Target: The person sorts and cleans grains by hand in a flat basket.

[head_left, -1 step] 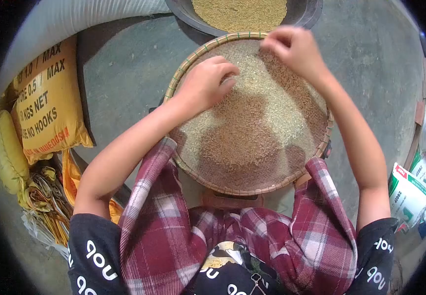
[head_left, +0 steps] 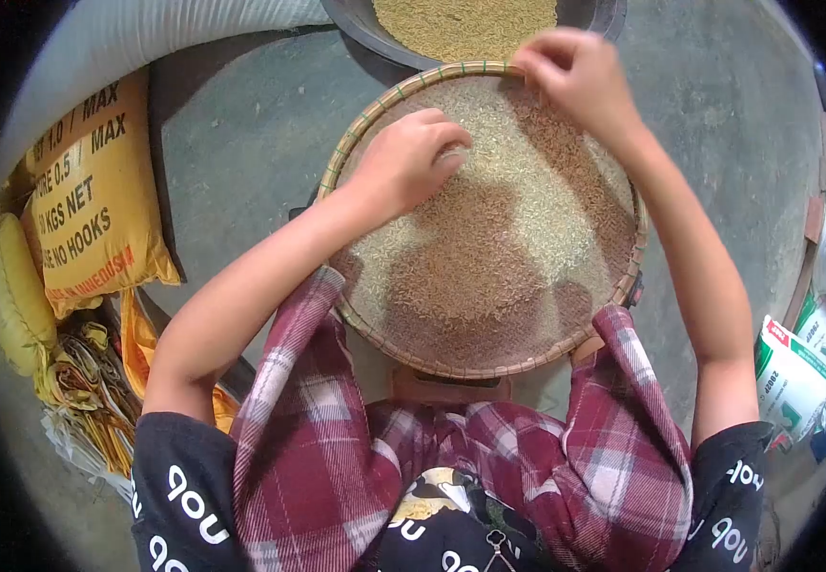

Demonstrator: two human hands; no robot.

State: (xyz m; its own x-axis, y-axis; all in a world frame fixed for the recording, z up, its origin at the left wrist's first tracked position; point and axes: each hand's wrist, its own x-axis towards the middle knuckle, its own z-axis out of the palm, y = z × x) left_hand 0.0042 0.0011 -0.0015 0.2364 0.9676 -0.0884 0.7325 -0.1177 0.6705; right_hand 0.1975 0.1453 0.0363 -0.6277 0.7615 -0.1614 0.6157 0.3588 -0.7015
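Observation:
A round woven winnowing tray (head_left: 356, 143) with a bamboo rim lies across my lap area, and unhusked rice grain (head_left: 470, 257) is spread over it. Over the upper left part of the grain is my left hand (head_left: 415, 157), its fingers curled closed; what they hold, if anything, is hidden. My right hand (head_left: 580, 81) is at the far right rim, thumb and fingers pinched together and slightly blurred. Whatever is in that pinch is too small to name. Shadows of my head and arms fall on the grain.
Beyond the tray stands a dark basin (head_left: 599, 24) holding more grain. A yellow printed sack (head_left: 98, 200) and folded sacks (head_left: 93, 391) are at the left. A white and green packet (head_left: 795, 377) lies at the right on the grey floor (head_left: 241, 143).
My right hand has moved a little up and outward, toward the tray's far rim. My left hand has shifted slightly to the right over the grain.

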